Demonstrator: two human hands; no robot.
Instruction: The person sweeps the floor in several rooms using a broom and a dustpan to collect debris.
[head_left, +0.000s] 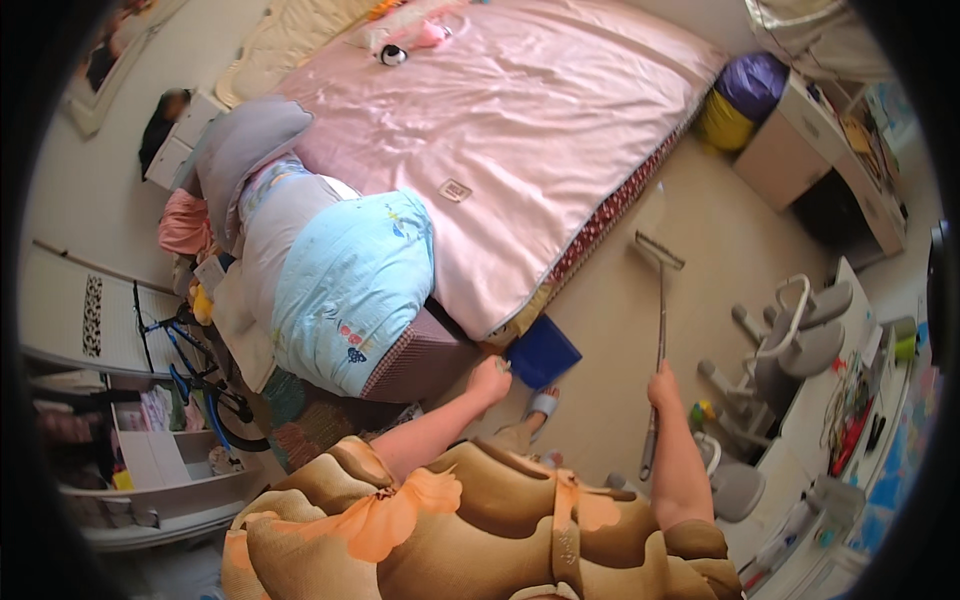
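My right hand (663, 385) is closed around the metal pole of a long-handled broom (659, 250), whose wide head rests on the floor beyond it. The handle's lower end sticks out below my fist. My left hand (490, 379) is closed at the near side of a blue dustpan (544, 352), apparently on its handle, which my fingers mostly hide. The dustpan lies beside the corner of the bed, just beyond my slippered foot (541, 406).
A bed with a pink satin cover (517, 150) fills the upper middle. Piled bedding with a light blue quilt (352, 277) lies left. Grey swivel chairs (814, 349) and a long desk (802, 450) stand right. A blue bicycle (214, 390) stands far left.
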